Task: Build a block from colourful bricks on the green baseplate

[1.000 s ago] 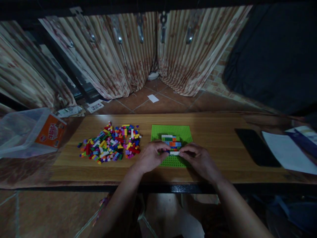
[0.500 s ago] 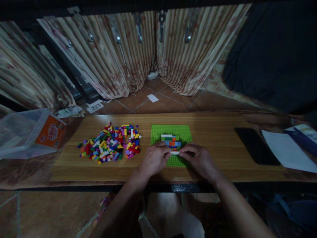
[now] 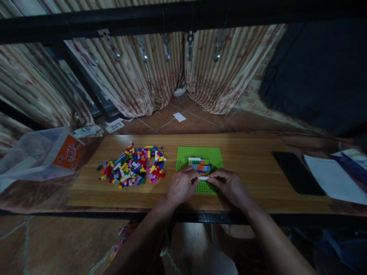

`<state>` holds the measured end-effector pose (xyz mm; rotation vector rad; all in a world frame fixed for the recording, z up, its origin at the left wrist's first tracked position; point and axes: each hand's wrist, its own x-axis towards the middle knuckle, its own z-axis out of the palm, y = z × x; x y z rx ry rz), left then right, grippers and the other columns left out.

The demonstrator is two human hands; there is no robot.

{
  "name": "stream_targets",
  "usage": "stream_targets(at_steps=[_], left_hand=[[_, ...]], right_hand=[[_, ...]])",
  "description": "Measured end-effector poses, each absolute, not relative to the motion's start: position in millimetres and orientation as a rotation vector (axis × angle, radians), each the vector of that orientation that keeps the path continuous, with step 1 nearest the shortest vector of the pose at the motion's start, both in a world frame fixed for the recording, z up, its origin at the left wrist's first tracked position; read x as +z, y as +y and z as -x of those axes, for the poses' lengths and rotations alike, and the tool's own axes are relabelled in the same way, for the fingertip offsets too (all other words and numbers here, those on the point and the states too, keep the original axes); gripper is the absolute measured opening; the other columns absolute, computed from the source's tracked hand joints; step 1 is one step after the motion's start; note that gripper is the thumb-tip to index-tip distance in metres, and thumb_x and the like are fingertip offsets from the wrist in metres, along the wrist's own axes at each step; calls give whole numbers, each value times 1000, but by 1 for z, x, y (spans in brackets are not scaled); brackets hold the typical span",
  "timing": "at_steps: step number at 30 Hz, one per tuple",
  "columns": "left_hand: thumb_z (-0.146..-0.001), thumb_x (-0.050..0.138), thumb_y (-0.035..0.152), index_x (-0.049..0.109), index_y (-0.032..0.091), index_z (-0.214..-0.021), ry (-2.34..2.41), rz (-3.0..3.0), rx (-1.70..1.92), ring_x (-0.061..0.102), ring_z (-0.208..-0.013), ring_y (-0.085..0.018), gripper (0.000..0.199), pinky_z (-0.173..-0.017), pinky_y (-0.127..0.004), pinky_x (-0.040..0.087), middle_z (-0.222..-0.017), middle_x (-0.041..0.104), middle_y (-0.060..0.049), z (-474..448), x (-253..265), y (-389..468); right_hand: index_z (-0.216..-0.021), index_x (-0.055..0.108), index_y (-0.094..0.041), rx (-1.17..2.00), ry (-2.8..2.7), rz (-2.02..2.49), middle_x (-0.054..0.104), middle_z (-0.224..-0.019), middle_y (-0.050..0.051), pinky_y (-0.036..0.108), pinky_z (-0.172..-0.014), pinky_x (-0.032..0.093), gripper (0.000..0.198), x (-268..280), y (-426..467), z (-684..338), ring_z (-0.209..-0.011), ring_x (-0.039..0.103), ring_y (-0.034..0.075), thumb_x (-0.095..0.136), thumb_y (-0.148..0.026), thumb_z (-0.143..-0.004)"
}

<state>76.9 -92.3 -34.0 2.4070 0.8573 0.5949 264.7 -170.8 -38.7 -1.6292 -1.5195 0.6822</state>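
From the head camera, a white brick [image 3: 203,178] is pinched between the fingertips of the left hand [image 3: 182,186] and the right hand [image 3: 231,187], both closed on its ends. It is held low over the near half of a green baseplate [image 3: 213,154], just in front of a small block of stacked bricks [image 3: 198,165]. A heap of loose coloured bricks [image 3: 133,170] is spread to the left on the wooden table [image 3: 252,164]. A clear plastic bag [image 3: 37,154] is seen at far left, a black phone [image 3: 296,172] and papers [image 3: 332,179] at right.
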Motion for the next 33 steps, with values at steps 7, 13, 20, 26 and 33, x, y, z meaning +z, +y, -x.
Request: stream_targets(at_steps=[7, 13, 20, 26, 33], left_hand=[[-80, 57, 12, 68, 20, -91, 775, -2318, 698, 59, -75, -14, 17, -71, -25, 48, -78, 63, -1, -70, -28, -89], [-79, 55, 14, 69, 18, -92, 979, -1930, 1147, 57, -62, -10, 19, -64, -21, 46, -70, 64, 1, -60, -23, -74], [-79, 57, 20, 71, 16, -91, 1170, -1648, 1230, 64, -74, -13, 19, -69, -23, 50, -84, 72, -3, -39, -22, -42], [-69, 67, 20, 73, 15, -94, 1134, -1796, 746, 59, -64, -12, 25, -60, -22, 46, -81, 71, -3, 26, 8, -28], [-64, 68, 9, 76, 20, -83, 1208, -2139, 311, 64, -84, -18, 23, -79, -27, 48, -89, 73, -3, 40, 8, -38]], right_hand=[[-90, 72, -20, 725, -1318, 1641, 73, -86, 5, 32, -73, 50, 31, -32, -169, -275, -79, 66, 20, 68, -48, -78], [-80, 71, -16, 513, -1104, 1744, 68, -69, 4, 28, -59, 45, 41, -34, -158, -286, -63, 61, 18, 59, -55, -82], [-87, 71, -16, 551, -1100, 1844, 73, -78, 7, 31, -63, 48, 46, -38, -150, -282, -69, 66, 21, 53, -58, -84], [-91, 71, -17, 603, -1126, 1866, 75, -85, 9, 34, -66, 51, 46, -42, -146, -280, -73, 69, 24, 53, -59, -84], [-94, 71, -19, 601, -1192, 1865, 76, -88, 8, 35, -68, 52, 46, -47, -142, -279, -79, 70, 25, 52, -60, -84]])
